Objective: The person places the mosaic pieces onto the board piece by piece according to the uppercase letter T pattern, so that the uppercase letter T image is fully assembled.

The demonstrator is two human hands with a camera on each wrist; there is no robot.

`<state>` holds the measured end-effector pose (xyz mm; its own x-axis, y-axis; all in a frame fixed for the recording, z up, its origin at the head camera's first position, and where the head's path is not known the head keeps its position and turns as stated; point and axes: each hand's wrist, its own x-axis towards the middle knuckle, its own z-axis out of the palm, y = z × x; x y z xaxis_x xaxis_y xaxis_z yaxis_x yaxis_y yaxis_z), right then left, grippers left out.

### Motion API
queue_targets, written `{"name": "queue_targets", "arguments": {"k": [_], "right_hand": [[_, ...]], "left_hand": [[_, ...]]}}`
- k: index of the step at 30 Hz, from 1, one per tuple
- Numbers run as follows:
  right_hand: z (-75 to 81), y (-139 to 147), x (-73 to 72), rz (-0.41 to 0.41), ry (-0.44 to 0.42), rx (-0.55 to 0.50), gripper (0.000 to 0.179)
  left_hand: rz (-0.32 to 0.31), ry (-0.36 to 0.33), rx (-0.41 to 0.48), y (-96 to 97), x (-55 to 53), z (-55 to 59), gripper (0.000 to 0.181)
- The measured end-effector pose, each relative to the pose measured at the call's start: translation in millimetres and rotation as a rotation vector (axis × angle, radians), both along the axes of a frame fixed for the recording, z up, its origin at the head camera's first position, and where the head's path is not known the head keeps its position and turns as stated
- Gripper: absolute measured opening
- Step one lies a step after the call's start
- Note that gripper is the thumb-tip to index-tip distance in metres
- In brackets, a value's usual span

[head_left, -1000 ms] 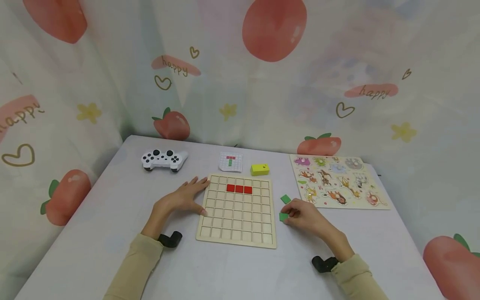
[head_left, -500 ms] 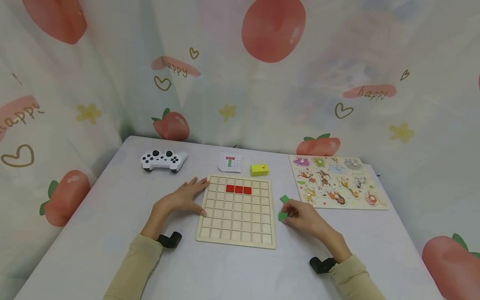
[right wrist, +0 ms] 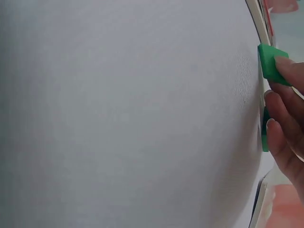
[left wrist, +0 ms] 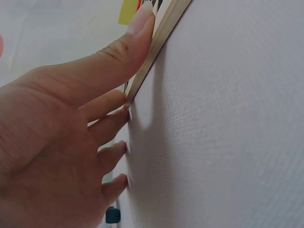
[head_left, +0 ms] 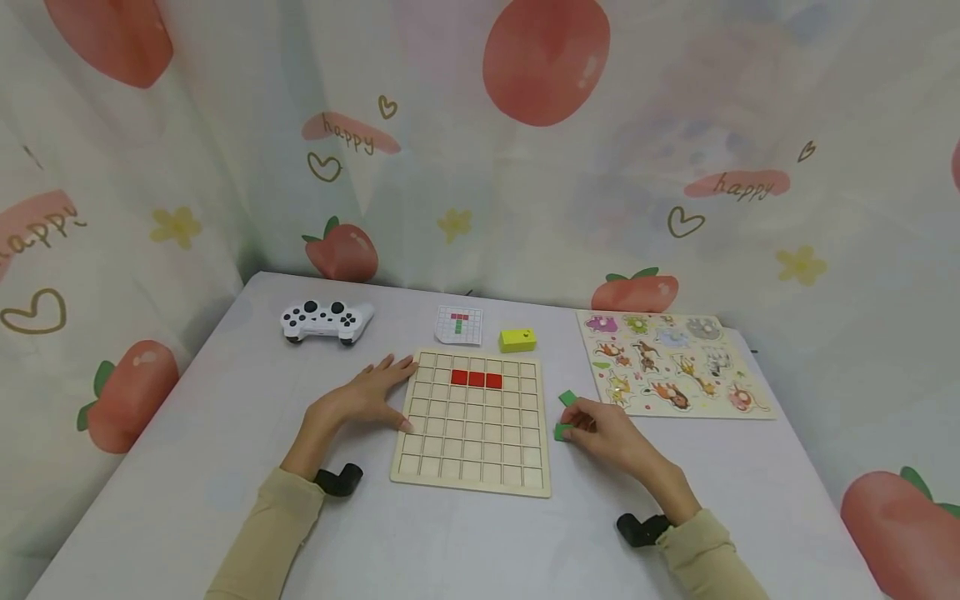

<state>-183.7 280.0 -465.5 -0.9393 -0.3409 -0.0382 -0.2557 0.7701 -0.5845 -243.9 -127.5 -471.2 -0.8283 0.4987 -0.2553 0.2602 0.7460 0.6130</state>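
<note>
A wooden grid board (head_left: 472, 482) lies mid-table, with a row of three red square tiles (head_left: 476, 379) near its top. My left hand (head_left: 367, 396) rests at the board's left edge, thumb on the rim and fingers spread straight. Right of the board, my right hand (head_left: 611, 433) pinches a green square tile (right wrist: 271, 64) between thumb and fingers. In the right wrist view that tile is tilted up. A second green tile (head_left: 567, 398) lies just beyond the hand, partly hidden behind the fingers in the right wrist view.
Behind the board are a small card (head_left: 459, 325) printed with a red and green T pattern, a yellow block (head_left: 517, 340) and a white game controller (head_left: 326, 321). An animal puzzle board (head_left: 675, 367) lies at the back right. Patterned curtains (head_left: 450, 150) enclose the table.
The green tile pinched in my right hand has shifted slightly left, towards the board. My left hand and the red tiles keep their places.
</note>
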Motion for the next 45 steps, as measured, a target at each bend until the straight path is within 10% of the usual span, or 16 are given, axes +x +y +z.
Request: {"name": "queue_targets", "arguments": {"k": [45], "right_hand": [[0.9,-37.3,-17.8,-0.068,0.044,-0.161,0.019]], "left_hand": [[0.002,-0.001,-0.002,0.6,2.1,4.2,0.105]]}}
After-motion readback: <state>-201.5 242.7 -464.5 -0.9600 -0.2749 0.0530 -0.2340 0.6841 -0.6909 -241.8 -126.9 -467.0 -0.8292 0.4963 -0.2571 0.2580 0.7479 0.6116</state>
